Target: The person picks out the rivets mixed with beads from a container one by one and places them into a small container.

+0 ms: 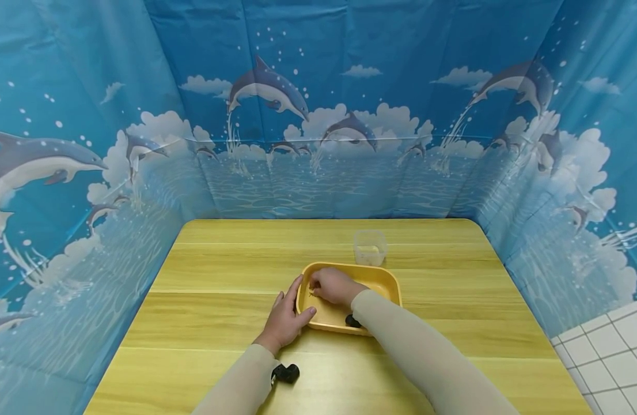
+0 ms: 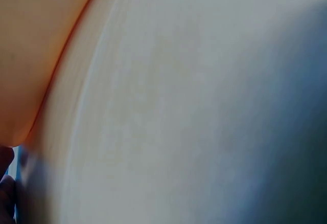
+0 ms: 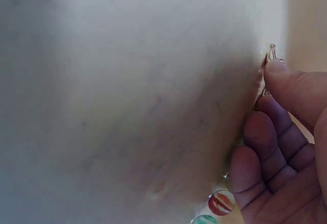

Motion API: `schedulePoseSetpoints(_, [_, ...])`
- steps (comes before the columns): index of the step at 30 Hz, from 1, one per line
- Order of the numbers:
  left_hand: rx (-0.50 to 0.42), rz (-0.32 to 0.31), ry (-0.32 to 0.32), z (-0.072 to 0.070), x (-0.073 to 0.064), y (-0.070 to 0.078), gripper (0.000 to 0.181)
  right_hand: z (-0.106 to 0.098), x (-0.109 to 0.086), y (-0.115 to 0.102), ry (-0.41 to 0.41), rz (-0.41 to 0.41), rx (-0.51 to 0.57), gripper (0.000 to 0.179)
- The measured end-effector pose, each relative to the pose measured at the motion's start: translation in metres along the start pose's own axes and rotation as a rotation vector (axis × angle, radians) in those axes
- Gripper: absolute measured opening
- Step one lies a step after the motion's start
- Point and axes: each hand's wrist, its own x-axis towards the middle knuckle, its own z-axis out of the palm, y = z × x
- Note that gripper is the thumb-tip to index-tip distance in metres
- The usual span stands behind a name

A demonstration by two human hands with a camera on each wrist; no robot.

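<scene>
A shallow yellow-orange tray (image 1: 344, 329) sits on the table. My left hand (image 1: 283, 323) holds its near left corner, fingers along the outside of the left wall and thumb over the rim. In the left wrist view, the tray's orange wall (image 2: 41, 40) shows at the upper left. My right hand (image 1: 335, 286) reaches into the tray's left part, fingers bent. In the right wrist view, thumb and fingertips pinch a small piece of bent shiny wire (image 3: 273, 51), like a paper clip. Below the fingers lie a clear marble with red swirls (image 3: 221, 203) and a green one (image 3: 205, 219).
A clear plastic box (image 1: 370, 248) with something pale yellow at its bottom stands just behind the tray. The wooden table (image 1: 220, 271) is enclosed by a blue dolphin-print curtain (image 1: 323, 178). Black wrist cameras (image 1: 286, 373) are on both sleeves. My right forearm crosses the tray's near right rim.
</scene>
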Motion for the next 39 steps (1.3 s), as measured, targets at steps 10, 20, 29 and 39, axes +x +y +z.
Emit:
schedulePoseSetpoints(10, [0.006,0.006,-0.001,-0.0005,0.0003,-0.0005,0.082,-0.0002,0.0006,-0.0034,0.005,-0.025,-0.083,0.012])
schedulePoseSetpoints(20, [0.004,-0.009,0.006,0.0014,0.0002,-0.0010,0.082,0.0003,-0.0001,-0.0031,-0.001,0.015,-0.014,0.007])
schedulePoseSetpoints(29, [0.007,-0.006,0.007,0.0020,0.0000,-0.0015,0.082,0.0005,-0.0016,-0.0005,-0.013,0.031,-0.006,0.026])
schedulePoseSetpoints(39, [0.010,-0.006,0.011,0.0022,-0.0001,-0.0013,0.081,-0.0002,-0.0017,-0.0025,-0.028,0.009,-0.057,0.012])
